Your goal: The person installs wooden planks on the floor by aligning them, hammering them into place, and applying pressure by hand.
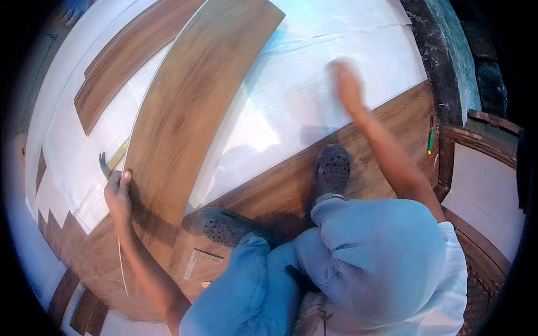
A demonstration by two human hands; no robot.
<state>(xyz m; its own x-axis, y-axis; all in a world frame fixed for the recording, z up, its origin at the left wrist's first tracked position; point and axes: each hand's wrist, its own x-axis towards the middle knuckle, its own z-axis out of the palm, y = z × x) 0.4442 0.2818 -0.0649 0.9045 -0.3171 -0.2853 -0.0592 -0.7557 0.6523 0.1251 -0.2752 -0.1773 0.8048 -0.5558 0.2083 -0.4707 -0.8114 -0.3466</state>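
A long wood-look floor plank point(193, 84) rises at a slant from lower left to the top of the view. My left hand point(119, 196) grips its left edge near the lower end, thumb on the face and fingers behind the edge. Just beyond that hand lies a claw hammer point(116, 158) with a yellowish handle, partly hidden by the plank. Over the white underlay sheet point(302, 73), my right hand point(346, 87) is apart from the plank. Motion smears its fingers, and no object shows in it.
Laid wood-look flooring point(370, 162) runs under my feet, with a dark clog point(332, 168) on it. Further loose planks point(134, 53) lie at far left. A green marker-like tool point(430, 140) rests near the right wall. An L-shaped piece point(193, 262) lies by my left foot.
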